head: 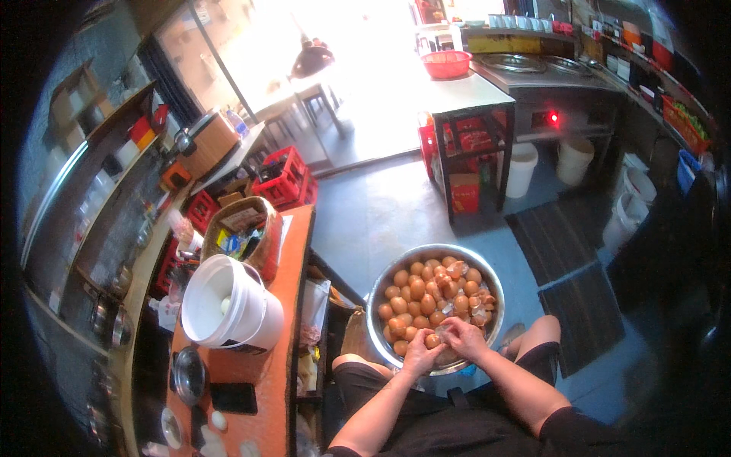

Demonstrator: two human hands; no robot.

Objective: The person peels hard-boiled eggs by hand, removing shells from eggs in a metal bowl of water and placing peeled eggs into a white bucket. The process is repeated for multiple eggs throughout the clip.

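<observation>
My left hand [421,353] holds a brown egg [433,341] over the near side of a round metal basin [498,297]. My right hand [465,338] has its fingers bent in against the same egg, with a pale bit, perhaps shell, at the fingertips. Many brown eggs [417,289] fill the basin below. Broken brown eggshells [482,301] are heaped among them on the right side. The basin stands low between my knees. The underside of the held egg is hidden by my fingers.
Left of me, an orange-topped table [268,388] carries a white plastic bucket [251,311] with a white egg inside, a woven basket [268,240], a metal lid [189,374], a dark phone-like slab [233,398] and a loose white egg [219,420]. Dark mats [582,320] lie to the right.
</observation>
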